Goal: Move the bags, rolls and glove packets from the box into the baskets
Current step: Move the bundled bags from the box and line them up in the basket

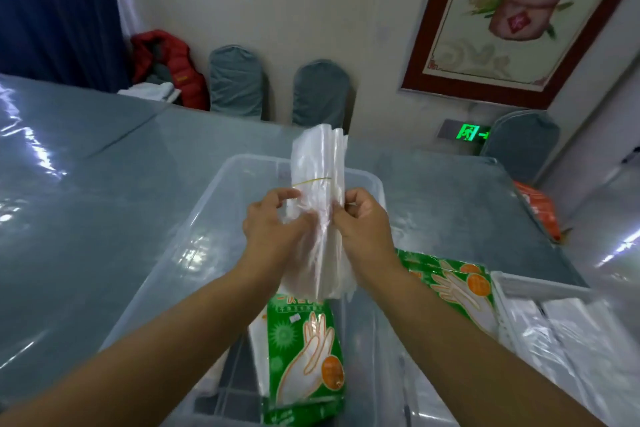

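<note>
A bundle of clear plastic bags [320, 166], bound by a thin yellow rubber band, stands upright above the clear plastic box [221, 184]. My left hand [270, 225] grips its left side and my right hand [363, 225] grips its right side. In the box, below my wrists, lies a green glove packet [304, 357] printed with a white hand. More green glove packets [457, 284] lie to the right of the box. A white basket [502, 288] at the lower right holds clear bags.
The box sits on a grey table [86, 218] under a shiny plastic sheet. Grey-covered chairs [235, 83] line the far edge, with a red jacket [173, 69] beside them. An orange packet [536, 211] lies at the table's right edge.
</note>
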